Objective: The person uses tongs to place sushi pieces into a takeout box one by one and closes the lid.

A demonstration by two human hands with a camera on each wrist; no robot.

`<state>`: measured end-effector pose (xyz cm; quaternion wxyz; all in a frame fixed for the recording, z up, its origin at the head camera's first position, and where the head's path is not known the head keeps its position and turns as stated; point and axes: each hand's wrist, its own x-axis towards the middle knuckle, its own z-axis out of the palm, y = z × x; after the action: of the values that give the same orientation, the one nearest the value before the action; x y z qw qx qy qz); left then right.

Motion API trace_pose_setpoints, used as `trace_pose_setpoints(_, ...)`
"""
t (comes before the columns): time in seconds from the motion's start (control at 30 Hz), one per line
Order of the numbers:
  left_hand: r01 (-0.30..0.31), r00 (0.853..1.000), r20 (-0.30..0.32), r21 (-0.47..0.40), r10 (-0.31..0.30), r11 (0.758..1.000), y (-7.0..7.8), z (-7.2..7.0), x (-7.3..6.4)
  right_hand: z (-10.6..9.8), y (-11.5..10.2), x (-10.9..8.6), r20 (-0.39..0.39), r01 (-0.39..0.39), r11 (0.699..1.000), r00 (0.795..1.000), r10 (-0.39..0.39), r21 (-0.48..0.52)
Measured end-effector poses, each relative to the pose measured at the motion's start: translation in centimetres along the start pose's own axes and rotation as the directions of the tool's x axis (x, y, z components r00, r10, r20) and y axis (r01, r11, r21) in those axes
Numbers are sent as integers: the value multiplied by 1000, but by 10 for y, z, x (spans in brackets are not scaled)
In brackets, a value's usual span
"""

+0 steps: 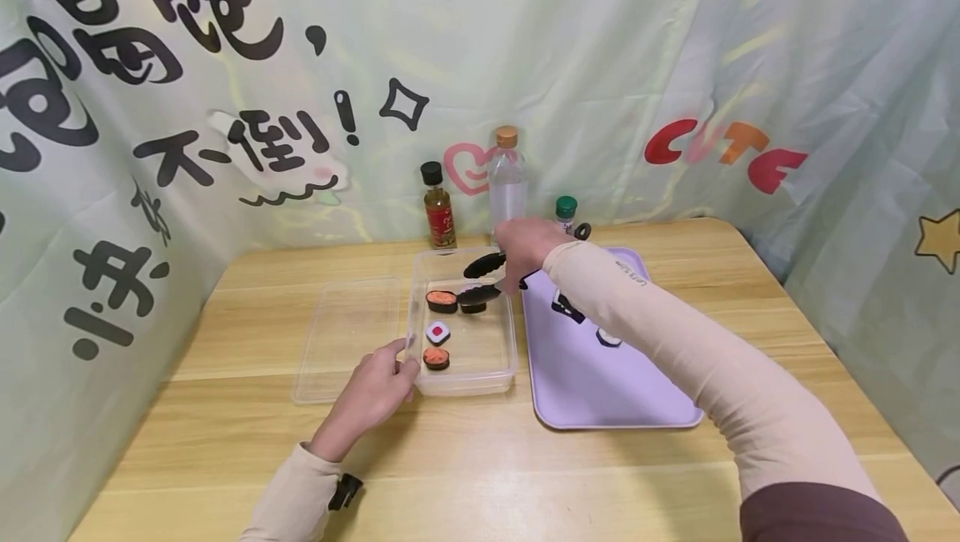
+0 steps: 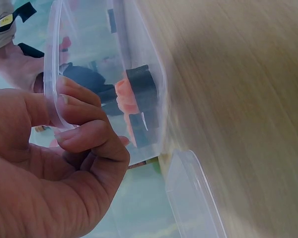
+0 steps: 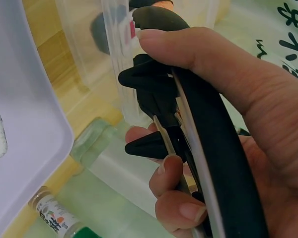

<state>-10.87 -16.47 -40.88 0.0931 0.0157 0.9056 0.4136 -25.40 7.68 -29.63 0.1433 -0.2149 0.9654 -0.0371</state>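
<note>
Nearest the front edge of the bench (image 1: 480, 475), the left hand (image 1: 375, 392) grips the left side of the box (image 1: 463, 383), which holds four sushi (image 1: 436, 358). The tray (image 1: 615, 396), with more sushi, lies toward the bench's right edge, the lid (image 1: 348, 342) toward the left. Farther back, the right hand (image 1: 528, 246) grasps tongs (image 1: 480, 295), tips parted. Three bottles (image 1: 441, 221) line the far edge.

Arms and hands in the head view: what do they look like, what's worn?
Left hand and right hand: ungloved. Both forearms wear close-fitting beige sleeves; the right one carries small dark lettering. Dark brownish-purple cloth covers the right arm higher up. Black clip-like piece at the left wrist.
</note>
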Motion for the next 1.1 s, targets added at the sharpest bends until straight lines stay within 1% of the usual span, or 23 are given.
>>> trace_pose_setpoints(0.23, 0, 1000, -4, 0, 0, 1000, -2, 0, 0, -10, 9, -8, -9, 3, 998, 1000, -3, 67)
trace_pose_setpoints(0.37, -4, 1000, -5, -2, 4, 1000, -2, 0, 0, -14, 16, -15, -33, 7, 995, 999, -3, 104)
trace_pose_setpoints(0.57, -2, 1000, -4, 0, 2, 1000, -2, 1, -1, -21, 34, -31, -86, 71, 989, 994, -60, 133)
trace_pose_setpoints(0.67, -3, 1000, -3, -2, 3, 1000, -1, 1, -1, -24, 46, -42, -101, 84, 984, 993, -68, 156)
trace_pose_setpoints(0.77, 0, 1000, -4, -1, 0, 1000, -1, 1, -1, -25, 58, -54, -110, 62, 982, 993, -43, 179)
trace_pose_setpoints(0.93, 4, 1000, -4, 0, -4, 1000, 0, 0, 0, -21, 80, -71, -96, 8, 977, 995, 13, 213)
trace_pose_setpoints(1.0, 5, 1000, -3, 1, -5, 1000, 0, 0, 1, -18, 88, -77, -92, 1, 974, 996, 20, 227)
trace_pose_setpoints(1.1, 5, 1000, -3, 4, -5, 1000, 0, 1, 1, -9, 100, -86, -106, 6, 968, 994, 21, 252)
